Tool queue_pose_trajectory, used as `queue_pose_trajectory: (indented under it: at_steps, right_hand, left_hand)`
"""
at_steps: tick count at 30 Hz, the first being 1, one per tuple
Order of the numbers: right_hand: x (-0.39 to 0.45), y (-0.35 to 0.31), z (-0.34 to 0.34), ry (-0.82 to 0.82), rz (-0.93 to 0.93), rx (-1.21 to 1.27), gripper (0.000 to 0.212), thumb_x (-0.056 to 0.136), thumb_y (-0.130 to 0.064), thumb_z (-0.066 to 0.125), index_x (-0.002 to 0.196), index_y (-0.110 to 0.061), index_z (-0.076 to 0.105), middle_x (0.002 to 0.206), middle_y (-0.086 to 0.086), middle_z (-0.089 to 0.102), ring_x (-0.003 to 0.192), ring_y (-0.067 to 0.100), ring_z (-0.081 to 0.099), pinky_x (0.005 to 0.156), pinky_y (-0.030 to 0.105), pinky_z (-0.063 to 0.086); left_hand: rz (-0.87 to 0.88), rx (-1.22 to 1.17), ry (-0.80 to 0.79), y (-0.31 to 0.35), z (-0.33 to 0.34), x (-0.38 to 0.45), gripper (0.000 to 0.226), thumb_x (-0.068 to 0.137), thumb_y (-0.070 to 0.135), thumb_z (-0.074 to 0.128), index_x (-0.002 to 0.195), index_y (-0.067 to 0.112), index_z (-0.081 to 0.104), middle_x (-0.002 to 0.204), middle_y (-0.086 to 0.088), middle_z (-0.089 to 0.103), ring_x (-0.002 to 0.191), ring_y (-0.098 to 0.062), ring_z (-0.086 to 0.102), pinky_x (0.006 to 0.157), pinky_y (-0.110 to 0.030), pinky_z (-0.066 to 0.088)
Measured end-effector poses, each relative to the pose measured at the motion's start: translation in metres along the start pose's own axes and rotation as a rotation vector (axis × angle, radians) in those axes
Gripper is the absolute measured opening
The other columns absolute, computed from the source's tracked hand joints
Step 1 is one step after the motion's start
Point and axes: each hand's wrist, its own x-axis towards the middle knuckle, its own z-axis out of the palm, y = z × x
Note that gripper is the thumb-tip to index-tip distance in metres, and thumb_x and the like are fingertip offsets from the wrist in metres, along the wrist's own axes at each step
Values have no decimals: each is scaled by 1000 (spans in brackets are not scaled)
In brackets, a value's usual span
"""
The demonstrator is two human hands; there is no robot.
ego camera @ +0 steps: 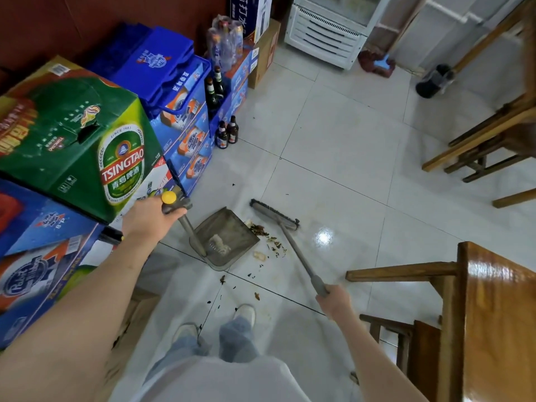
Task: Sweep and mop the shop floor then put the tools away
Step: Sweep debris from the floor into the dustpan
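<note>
Broom (pixel 275 213) in my right hand's (pixel 333 300) tight grip sits just beside the dustpan (pixel 229 236), whose handle my left hand (pixel 150 217) holds tight, so I think I am sweeping, and next I must push the crumbs (pixel 269 237) in.

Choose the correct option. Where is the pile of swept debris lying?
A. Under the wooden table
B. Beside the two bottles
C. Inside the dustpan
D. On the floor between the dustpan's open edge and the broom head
D: the debris lies on the tiles between dustpan and broom head.
</note>
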Motion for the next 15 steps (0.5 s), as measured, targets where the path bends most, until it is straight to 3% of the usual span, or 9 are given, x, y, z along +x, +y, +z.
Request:
queue_pose_trajectory:
  at_steps: [5, 7, 10, 15]
  right_hand:
    - [3, -9, -7, 32, 18, 75, 28, 88, -22, 53, 113, -14, 64, 88, 9, 65, 86, 33, 66, 73, 35, 55]
    - [13, -20, -18, 47, 48, 124, 27, 89, -21, 53, 112, -13, 64, 79, 9, 65, 71, 29, 66, 64, 32, 55]
    - [29, -32, -34, 33, 83, 109, 26, 91, -21, 53, 107, -4, 64, 51, 3, 59, 46, 16, 56, 43, 22, 41]
    - [39, -38, -39, -32, 131, 84, 22, 90, -15, 52, 85, 5, 58, 36, 3, 52, 30, 15, 50, 36, 19, 36]
  left_hand:
    - [9, -4, -7, -3, 0, -3, 49, 78, 60, 63, 77, 10, 60, 71, -10, 60, 78, -36, 64, 66, -39, 55]
    - [-4, -11, 4, -1, 0, -5, 50, 79, 58, 64, 82, 8, 62, 79, -14, 65, 83, -37, 64, 67, -38, 53]
    - [-35, -27, 8, 3, 3, -10, 48, 79, 53, 67, 85, 6, 60, 85, -17, 65, 86, -37, 63, 67, -37, 49]
    - [-18, -17, 5, -2, 7, -11, 47, 80, 55, 65, 79, 8, 60, 82, -14, 65, 82, -34, 62, 65, -34, 46]
